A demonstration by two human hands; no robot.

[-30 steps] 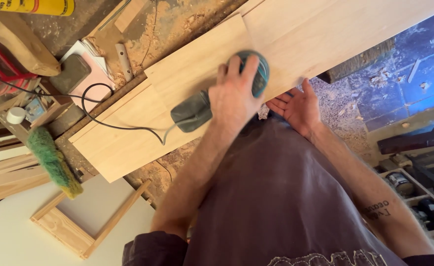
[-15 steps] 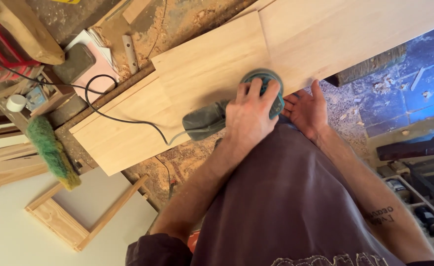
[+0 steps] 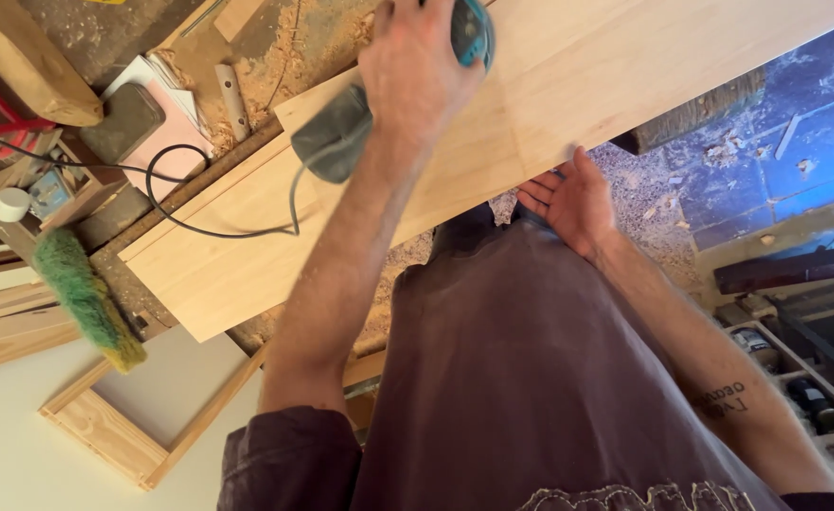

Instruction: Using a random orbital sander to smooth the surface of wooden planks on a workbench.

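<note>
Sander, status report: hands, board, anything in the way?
Left hand gripping sander on board. Right hand open under board edge. Cord trails across board behind.

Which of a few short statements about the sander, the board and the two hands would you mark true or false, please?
1. The left hand grips the teal sander on the pale wooden board. True.
2. The right hand holds a chisel. False: it is open, at the board's near edge.
3. The sander's grey dust bag points toward the black cord. True.
4. A green brush lies on the board. False: it lies off the board's end, beside it.
</note>
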